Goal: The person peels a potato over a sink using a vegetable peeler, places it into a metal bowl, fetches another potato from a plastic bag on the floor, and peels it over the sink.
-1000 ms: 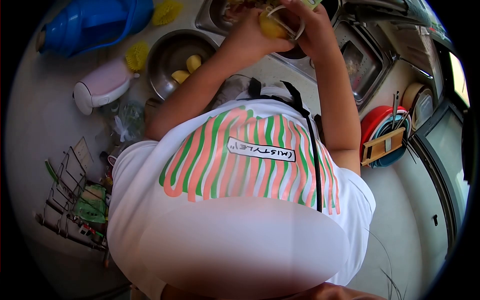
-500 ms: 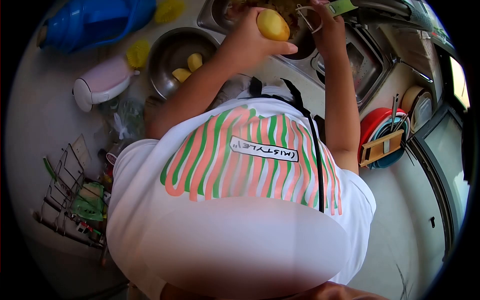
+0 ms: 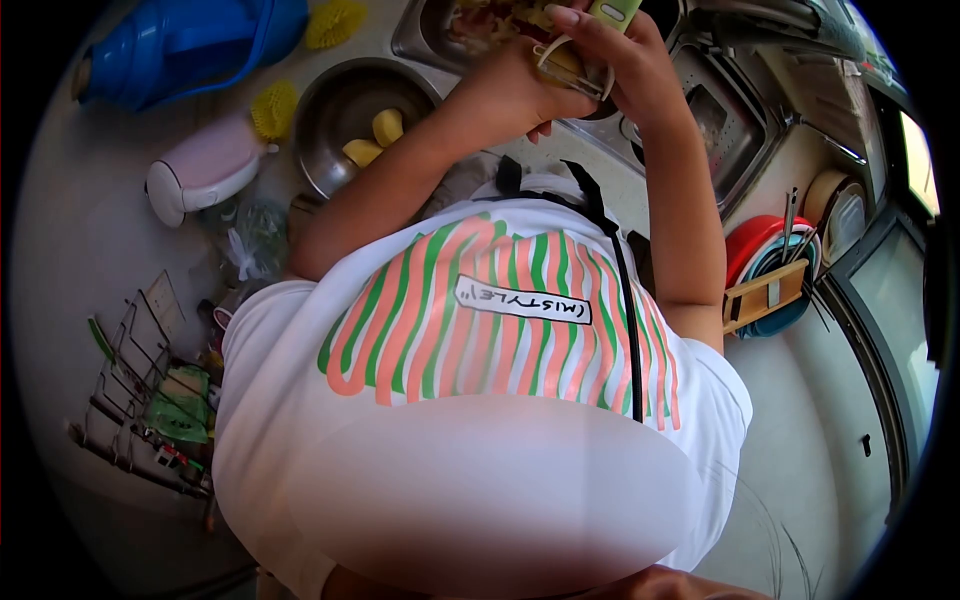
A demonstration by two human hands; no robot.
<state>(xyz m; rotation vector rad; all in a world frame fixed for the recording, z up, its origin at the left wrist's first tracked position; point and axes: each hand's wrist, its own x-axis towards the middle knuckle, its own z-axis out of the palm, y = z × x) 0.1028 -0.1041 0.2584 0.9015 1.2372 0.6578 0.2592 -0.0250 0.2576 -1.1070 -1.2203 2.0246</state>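
Potato and peeler meet between two hands above the sink

Head view: the left hand (image 3: 530, 92) has its fingers wrapped around a potato (image 3: 563, 62), mostly hidden by the hand and by the white frame of a peeler (image 3: 615, 12). The potato sits at the top of the view, close to the sink (image 3: 411, 38), where scraps (image 3: 487, 24) lie. The right hand (image 3: 637, 66) grips the peeler, its green handle poking out beyond the fingers, the blade end across the potato; whether the blade bites cannot be told. To the left, a steel bowl (image 3: 332, 105) on the bench (image 3: 612, 146) holds two pale potatoes (image 3: 388, 126), with a yellow brush (image 3: 272, 112) and a pink jug (image 3: 208, 168) beyond it.

The potato should be firm, fairly light and hard to crush, but likely slick wherever its flesh is bare and wet. It is best cupped from behind and below, the fingers spread round its far side and the thumb clear of the blade. The peeler looks light and stiff; its handle is the safe hold, since the frame carries the edge
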